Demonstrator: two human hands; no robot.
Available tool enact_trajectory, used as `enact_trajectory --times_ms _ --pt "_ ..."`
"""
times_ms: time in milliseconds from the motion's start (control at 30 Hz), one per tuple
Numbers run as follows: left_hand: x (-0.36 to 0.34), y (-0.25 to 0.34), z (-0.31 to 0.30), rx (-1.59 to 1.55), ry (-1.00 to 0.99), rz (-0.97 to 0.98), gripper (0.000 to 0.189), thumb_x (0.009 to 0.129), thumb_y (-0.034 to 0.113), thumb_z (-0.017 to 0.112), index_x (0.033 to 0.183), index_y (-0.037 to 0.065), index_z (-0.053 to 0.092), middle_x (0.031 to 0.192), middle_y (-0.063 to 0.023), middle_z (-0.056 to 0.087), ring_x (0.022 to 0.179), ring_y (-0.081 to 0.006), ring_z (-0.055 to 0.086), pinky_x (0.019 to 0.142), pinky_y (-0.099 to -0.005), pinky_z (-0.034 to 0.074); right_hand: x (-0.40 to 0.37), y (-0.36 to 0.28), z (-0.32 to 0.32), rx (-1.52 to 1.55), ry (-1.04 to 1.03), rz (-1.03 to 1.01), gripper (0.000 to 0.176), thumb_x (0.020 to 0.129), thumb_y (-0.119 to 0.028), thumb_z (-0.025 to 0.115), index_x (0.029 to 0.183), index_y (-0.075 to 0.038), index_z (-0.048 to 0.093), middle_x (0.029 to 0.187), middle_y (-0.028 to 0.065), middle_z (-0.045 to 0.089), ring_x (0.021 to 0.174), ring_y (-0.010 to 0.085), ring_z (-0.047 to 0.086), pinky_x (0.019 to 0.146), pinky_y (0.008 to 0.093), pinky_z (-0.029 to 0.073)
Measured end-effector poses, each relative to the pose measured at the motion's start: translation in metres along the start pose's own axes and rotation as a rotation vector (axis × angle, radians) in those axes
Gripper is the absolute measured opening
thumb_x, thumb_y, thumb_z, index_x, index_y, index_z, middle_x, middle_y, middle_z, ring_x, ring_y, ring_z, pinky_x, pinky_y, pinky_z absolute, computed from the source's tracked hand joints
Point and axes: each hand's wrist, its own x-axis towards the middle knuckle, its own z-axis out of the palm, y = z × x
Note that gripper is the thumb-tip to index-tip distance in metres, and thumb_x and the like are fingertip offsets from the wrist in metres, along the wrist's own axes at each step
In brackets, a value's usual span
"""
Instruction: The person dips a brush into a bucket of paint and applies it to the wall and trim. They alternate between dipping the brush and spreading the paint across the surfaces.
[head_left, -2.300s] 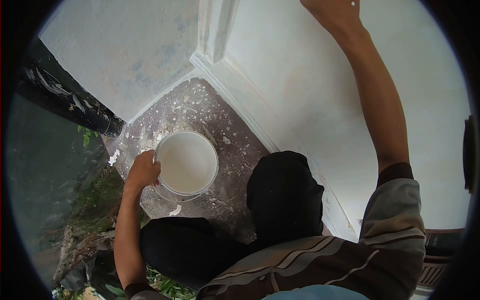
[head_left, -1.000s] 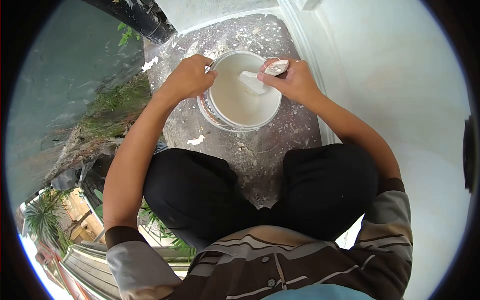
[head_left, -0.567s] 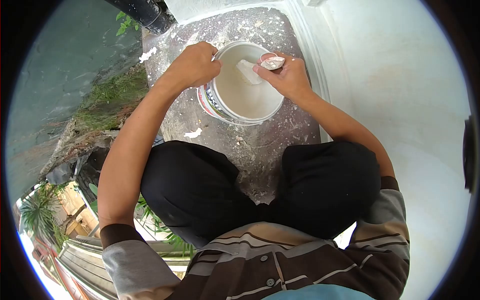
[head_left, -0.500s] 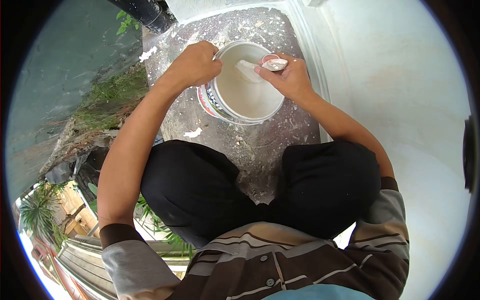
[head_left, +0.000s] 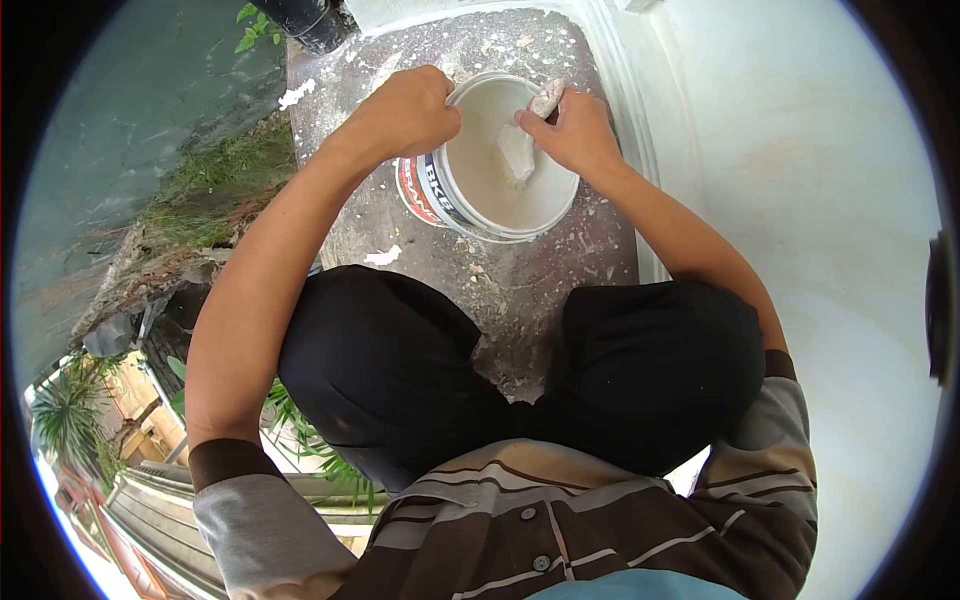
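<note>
A white plastic bucket (head_left: pixel 430 195) with a red and dark blue printed label stands tilted on the paint-spattered ledge in front of my knees. Whitish material coats its inside. At the upper left of the rim, my left hand (head_left: pixel 415 112) is closed on the edge. My right hand (head_left: pixel 585 132) pinches a white-caked putty knife (head_left: pixel 516 155) between thumb and fingers over the right side of the opening. Its handle sticks up past the fingers, while the blade points down into the bucket.
White splashes and flakes dot the grey ledge (head_left: pixel 350 235). A pale wall (head_left: pixel 790 180) rises along the right. Near the top left stands a dark pipe-like object (head_left: pixel 305 22). Left of the ledge lie grass (head_left: pixel 215 200) and grey-green ground or water at a lower level.
The putty knife has turned so its blade points more downward and its handle upward. My hands and the bucket have shifted slightly up and right in view, and more of the label shows.
</note>
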Motion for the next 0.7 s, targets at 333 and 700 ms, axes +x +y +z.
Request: enact_trajectory --times_ms 333,700 --pt "0.001 0.002 -0.003 -0.020 -0.043 -0.042 0.031 0.088 0.015 0.056 0.103 -0.010 0.065 0.067 -0.0186 0.065 0.052 -0.0235 0.065 0.058 -0.0377 0.054 -0.007 -0.002 -0.018 0.319 -0.075 0.139 0.027 0.084 -0.023 0.073 0.093 0.002 0.067 0.081 0.0105 0.070 0.063 0.0147 0.067 0.058 0.0250 0.051" --pt "-0.001 -0.006 -0.012 -0.063 -0.066 -0.125 0.030 0.088 0.016 0.057 0.104 -0.008 0.066 0.066 -0.0202 0.065 0.051 -0.0239 0.065 0.062 -0.0383 0.055 -0.030 0.057 -0.058 1.163 0.120 0.135 0.014 0.092 -0.006 0.063 0.103 0.003 0.062 0.101 0.0178 0.067 0.089 0.0233 0.067 0.071 0.0336 0.059"
